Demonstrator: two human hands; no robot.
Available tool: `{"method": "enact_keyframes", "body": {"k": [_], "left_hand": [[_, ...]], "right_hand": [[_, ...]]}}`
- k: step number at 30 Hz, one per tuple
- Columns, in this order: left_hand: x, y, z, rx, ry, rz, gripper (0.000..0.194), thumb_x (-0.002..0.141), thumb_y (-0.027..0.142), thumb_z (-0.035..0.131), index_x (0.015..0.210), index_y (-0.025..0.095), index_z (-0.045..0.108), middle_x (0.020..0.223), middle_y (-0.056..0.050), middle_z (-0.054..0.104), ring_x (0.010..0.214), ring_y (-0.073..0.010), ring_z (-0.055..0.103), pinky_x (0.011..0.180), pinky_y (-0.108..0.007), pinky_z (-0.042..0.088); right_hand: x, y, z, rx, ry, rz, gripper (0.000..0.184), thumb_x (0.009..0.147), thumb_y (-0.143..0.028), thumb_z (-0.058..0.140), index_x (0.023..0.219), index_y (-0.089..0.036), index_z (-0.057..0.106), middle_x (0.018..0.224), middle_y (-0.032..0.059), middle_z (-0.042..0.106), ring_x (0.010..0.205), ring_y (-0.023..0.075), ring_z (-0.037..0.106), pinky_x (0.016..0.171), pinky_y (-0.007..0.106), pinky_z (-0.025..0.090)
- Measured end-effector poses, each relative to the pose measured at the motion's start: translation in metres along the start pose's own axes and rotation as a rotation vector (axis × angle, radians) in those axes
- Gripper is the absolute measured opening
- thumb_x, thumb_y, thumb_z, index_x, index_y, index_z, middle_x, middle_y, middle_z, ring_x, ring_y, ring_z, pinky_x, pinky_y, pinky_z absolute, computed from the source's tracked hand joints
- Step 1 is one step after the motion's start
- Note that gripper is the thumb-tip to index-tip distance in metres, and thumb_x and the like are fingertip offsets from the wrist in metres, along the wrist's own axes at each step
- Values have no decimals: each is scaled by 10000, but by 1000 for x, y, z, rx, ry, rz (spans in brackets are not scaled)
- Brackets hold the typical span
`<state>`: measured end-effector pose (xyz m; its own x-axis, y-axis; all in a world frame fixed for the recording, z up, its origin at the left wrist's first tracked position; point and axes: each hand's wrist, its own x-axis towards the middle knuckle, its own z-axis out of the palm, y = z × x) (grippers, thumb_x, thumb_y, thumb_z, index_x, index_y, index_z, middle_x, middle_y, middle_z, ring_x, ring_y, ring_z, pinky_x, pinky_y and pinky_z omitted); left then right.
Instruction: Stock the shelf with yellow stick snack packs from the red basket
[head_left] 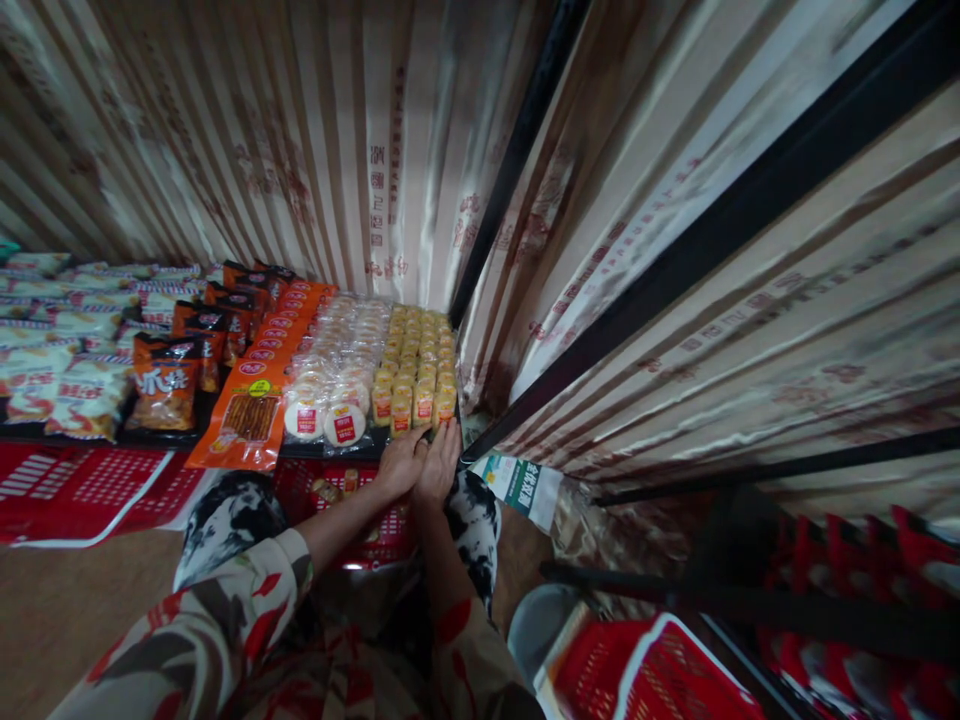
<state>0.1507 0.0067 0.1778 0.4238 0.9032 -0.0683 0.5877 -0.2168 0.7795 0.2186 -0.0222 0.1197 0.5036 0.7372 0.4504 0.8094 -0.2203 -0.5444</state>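
Note:
Small yellow cylindrical snack packs (pixel 424 388) with red labels stand in close rows at the right end of the black shelf (pixel 319 449). My left hand (pixel 403 464) is at the shelf's front edge, below the front row, and a ring shows on it. Its fingertips are hidden near the right hand, so I cannot tell whether it holds anything. Pressed beside it, my right hand (pixel 438 464) has its fingers stretched up against the front of the rightmost packs. Below my forearms, a red basket (pixel 390 530) between my knees holds a few loose yellow packs (pixel 350 481).
Left of the yellow packs are round white wafer packs (pixel 343 424), orange flat packs (pixel 251 410), orange-black bags (pixel 166 380) and white bags (pixel 88 392). A black post (pixel 517 165) and diagonal bar (pixel 637 300) bound the right side. Another red basket (pixel 637 665) stands lower right.

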Motion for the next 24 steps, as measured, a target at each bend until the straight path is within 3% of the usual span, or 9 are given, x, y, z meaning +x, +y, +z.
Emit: {"method": "enact_keyframes", "body": {"k": [9,19,24], "left_hand": [[1,-6,3,15,3,48,421,874,177,371,1256,131,542,1265,-101,577,1161,-187,534,1028,-322,387],[-15,-9,5,62,39,103,322,834,134,372,996,132,650,986,-94,649,941,-183,596,890,-305,467],[-35,-21,7,64,33,162,304,847,153,360,967,149,639,907,-74,631,874,-168,591,846,-286,470]], "right_hand": [[-4,-1,-1,-8,9,-21,509,906,-192,237,1363,-1,353,1430,239,328,1371,251,196,1072,484,300],[-16,1,-5,40,-12,-14,492,897,-213,278,1363,-84,363,1435,210,322,1363,258,208,1056,506,295],[-36,-6,-12,133,11,-36,408,890,-209,328,1257,-104,472,1282,196,468,1239,252,366,1009,463,343]]}}
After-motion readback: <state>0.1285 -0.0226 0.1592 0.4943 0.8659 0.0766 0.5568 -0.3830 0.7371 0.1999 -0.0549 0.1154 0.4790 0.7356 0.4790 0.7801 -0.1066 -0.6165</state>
